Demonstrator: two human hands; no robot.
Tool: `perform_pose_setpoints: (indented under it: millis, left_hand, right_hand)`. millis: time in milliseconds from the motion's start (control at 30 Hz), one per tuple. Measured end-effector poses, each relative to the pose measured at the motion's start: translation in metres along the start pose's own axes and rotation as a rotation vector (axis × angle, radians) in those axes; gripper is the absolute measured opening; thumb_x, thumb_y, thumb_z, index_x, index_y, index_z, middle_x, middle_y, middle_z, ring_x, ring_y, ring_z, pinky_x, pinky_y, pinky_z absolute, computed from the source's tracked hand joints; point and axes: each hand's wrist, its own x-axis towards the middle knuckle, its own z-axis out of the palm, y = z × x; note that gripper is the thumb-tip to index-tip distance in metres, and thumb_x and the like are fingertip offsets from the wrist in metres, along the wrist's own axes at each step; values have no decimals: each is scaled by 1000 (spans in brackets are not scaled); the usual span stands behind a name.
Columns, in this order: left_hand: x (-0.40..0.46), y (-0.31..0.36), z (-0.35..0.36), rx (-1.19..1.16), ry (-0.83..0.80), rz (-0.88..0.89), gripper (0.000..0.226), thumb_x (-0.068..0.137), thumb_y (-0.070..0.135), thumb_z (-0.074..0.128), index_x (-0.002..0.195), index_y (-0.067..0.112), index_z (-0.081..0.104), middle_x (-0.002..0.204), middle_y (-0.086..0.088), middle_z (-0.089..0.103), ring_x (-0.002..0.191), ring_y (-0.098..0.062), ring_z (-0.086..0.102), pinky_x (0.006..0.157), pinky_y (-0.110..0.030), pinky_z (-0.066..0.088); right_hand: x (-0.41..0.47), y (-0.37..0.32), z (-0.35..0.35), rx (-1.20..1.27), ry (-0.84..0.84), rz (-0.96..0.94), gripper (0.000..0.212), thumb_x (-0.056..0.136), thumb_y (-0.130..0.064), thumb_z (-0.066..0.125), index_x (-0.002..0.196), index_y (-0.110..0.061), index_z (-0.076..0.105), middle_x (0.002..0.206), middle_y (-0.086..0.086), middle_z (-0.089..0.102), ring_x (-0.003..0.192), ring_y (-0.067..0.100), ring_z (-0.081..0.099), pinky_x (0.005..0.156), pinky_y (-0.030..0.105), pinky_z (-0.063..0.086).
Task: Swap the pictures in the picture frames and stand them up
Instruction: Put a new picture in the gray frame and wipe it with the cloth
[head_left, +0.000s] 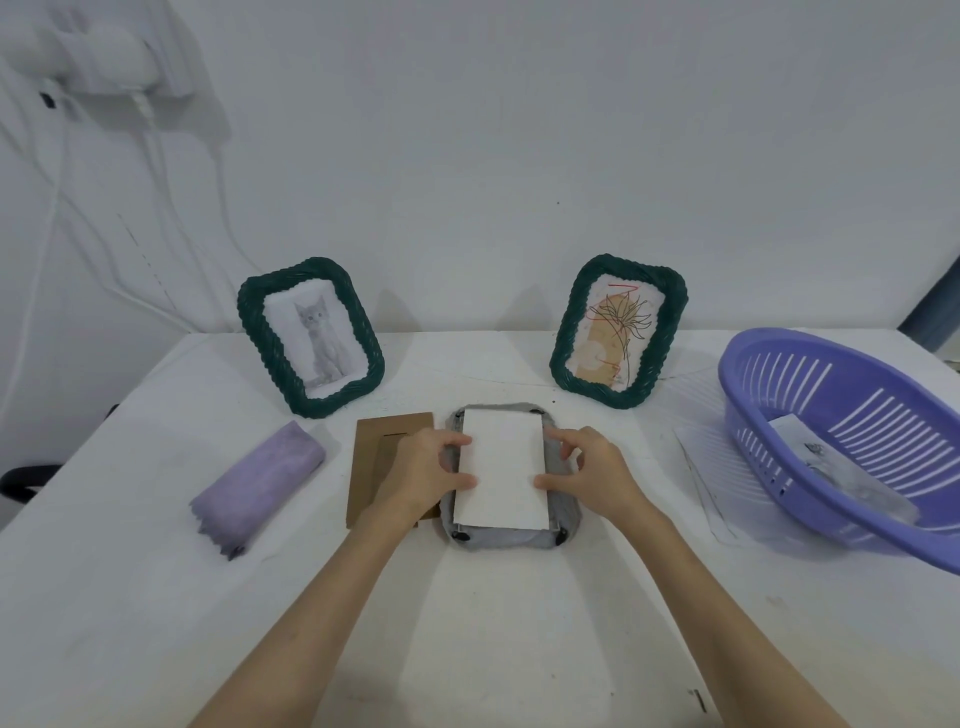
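Head view. A grey frame (511, 535) lies face down on the white table (467, 623), its back open, with a white picture sheet (501, 470) laid blank side up in its recess. The left hand (423, 470) pinches the sheet's left edge between thumb and curled fingers; the right hand (592, 475) pinches the right edge likewise, fingers bent, thumb on the paper. Just left of the grey frame, partly under the left hand, lies the brown backing board (384, 441). Behind the grey frame, to either side, stand two green frames: the cat frame (310, 336) to the left, the plant frame (618, 330) to the right. Farther left of the grey frame lies a rolled purple cloth (260, 486); well to the right sits a purple basket (852, 447) holding what seems to be another print.

Risks, as judged: the sheet may seat skewed or catch on the corner tabs and crease if pressed unevenly; the pinch may bend the thin paper; its printed face is unseen, so it could be mounted upside down.
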Motion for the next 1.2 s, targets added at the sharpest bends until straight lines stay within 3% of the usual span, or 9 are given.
perform_pose_setpoints:
  millis: [100,200,267,567,1100,1200]
  left_hand:
    - [-2,1,-1,251,-22,29,70,69,34,79,131,21,49,135,-2,38,122,-23,33,102,-32,32]
    - [-5,-1,-3,463,-60,30,80,69,56,70,139,34,36,147,0,22,130,-25,18,107,-38,21]
    - [-7,-4,-3,489,-106,20,81,70,62,65,140,39,32,152,-1,14,134,-27,12,109,-41,17]
    - [-9,-7,3,489,-127,-8,91,72,67,59,146,37,14,156,0,0,139,-28,3,112,-44,9]
    - [-12,-15,5,497,-49,-3,95,67,75,57,145,36,19,156,-3,3,140,-26,0,113,-44,7]
    - [-14,-18,4,461,-32,-6,89,67,73,58,142,35,29,156,-3,4,141,-25,-2,113,-44,6]
  right_hand:
    - [0,2,1,-5,28,9,61,70,-28,79,126,-19,55,102,-1,46,81,1,45,83,26,40]
    - [-2,1,3,-132,61,4,54,74,-42,73,122,-23,59,113,2,48,110,19,43,97,38,38]
    - [-4,-3,4,-270,38,10,53,74,-51,68,122,-28,58,120,1,46,115,21,38,100,38,33]
    - [-7,-7,3,-355,29,43,59,77,-56,62,130,-32,49,129,4,43,120,25,34,99,39,32]
    - [-12,-6,5,-294,15,61,56,79,-55,60,130,-35,48,129,3,43,120,25,33,100,39,33]
    - [-17,-6,7,-291,54,62,54,79,-53,61,127,-32,52,130,3,42,121,24,33,99,38,31]
